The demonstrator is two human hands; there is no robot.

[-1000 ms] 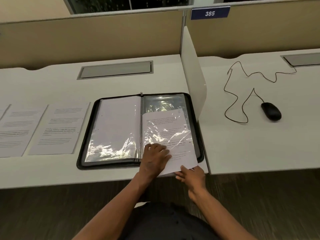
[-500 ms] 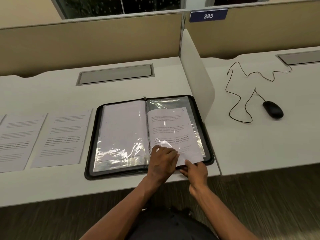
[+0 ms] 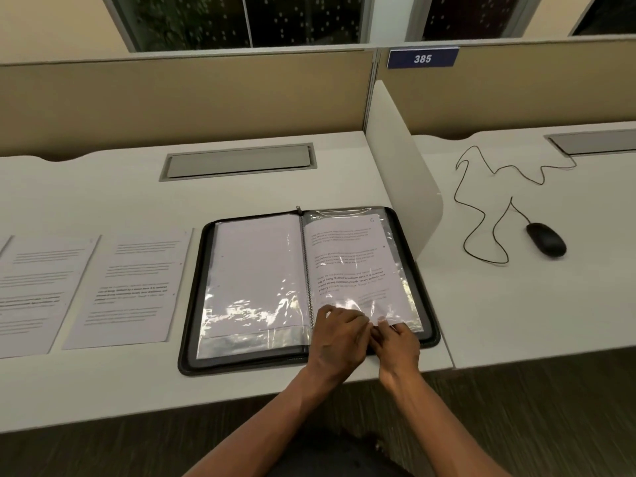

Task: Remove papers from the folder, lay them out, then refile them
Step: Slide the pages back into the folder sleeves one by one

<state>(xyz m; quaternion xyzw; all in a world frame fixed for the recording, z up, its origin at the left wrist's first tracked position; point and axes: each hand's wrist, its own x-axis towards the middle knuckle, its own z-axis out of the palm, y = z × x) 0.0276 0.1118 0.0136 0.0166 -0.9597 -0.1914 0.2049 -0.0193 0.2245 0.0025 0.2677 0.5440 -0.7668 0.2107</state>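
We note the folder (image 3: 254, 294) lies open near the table's (image 3: 103, 194) front edge, its rt side just beside the divider (image 3: 395, 160). A sheet (image 3: 351, 263) sits in the rt sleeve. Left hand (image 3: 339, 333) and right hand (image 3: 395, 342) meet at the sleeve's bottom edge, fingers curled; pinch unclear. Two loose sheets (image 3: 134, 287) lie to the left, w/ bare table beyond.

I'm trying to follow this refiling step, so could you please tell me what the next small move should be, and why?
Probably nudge the printed sheet the last bit into the right-hand sleeve of the folder, then let go. The sheet lies almost fully within the sleeve, while both the left hand and right hand are at its near edge. Two more sheets wait on the desk.
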